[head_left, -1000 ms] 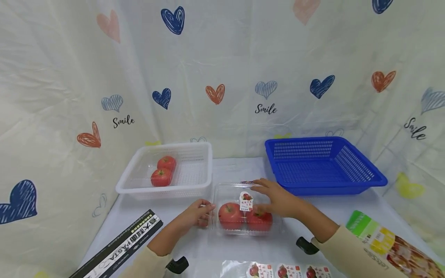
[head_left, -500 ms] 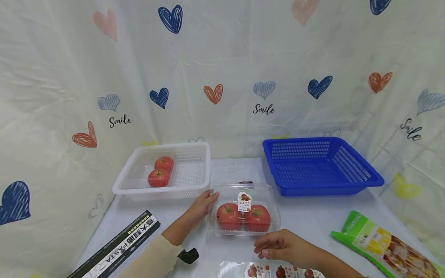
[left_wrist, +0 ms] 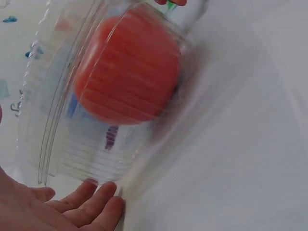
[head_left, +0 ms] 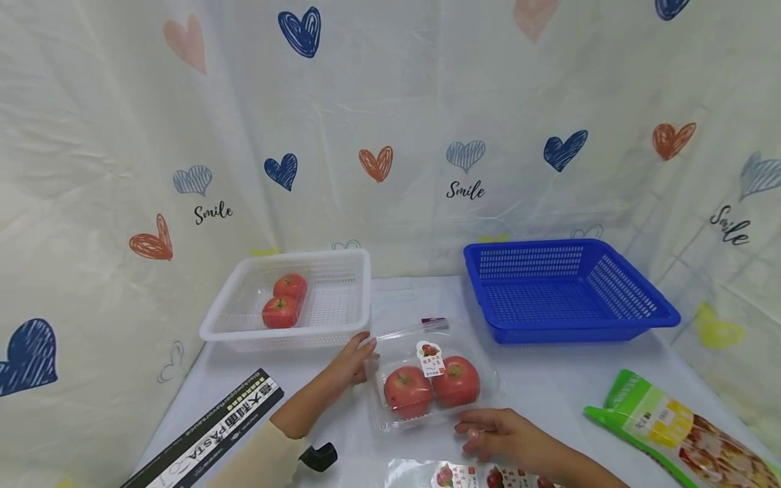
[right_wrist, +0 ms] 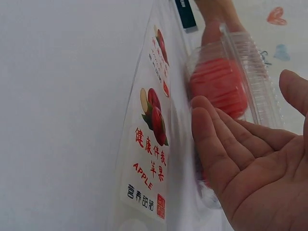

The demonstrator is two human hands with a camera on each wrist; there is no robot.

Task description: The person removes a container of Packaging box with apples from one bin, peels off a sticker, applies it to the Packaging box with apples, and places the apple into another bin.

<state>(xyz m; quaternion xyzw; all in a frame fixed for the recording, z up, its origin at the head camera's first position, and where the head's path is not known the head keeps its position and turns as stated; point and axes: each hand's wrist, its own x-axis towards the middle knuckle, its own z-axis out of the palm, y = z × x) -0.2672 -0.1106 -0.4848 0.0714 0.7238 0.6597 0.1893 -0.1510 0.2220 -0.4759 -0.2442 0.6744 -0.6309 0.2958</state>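
A clear plastic clamshell box holding two red apples lies askew on the white table in the head view. A small white sticker is on its lid. My left hand is at the box's left side; in the left wrist view its loosely extended fingers are right at the box's end. My right hand is at the box's front right corner. Its palm and extended fingers show in the right wrist view, beside the box, with nothing gripped.
A strip of apple stickers lies at the front. Behind, a white basket holds another clear box with two apples; a blue basket stands right. A pasta box lies left, a green food bag right.
My right hand has come off the box lid to its front right corner. The box has turned, its right side swinging away and its left front corner coming nearer. The left hand stays at the left side.
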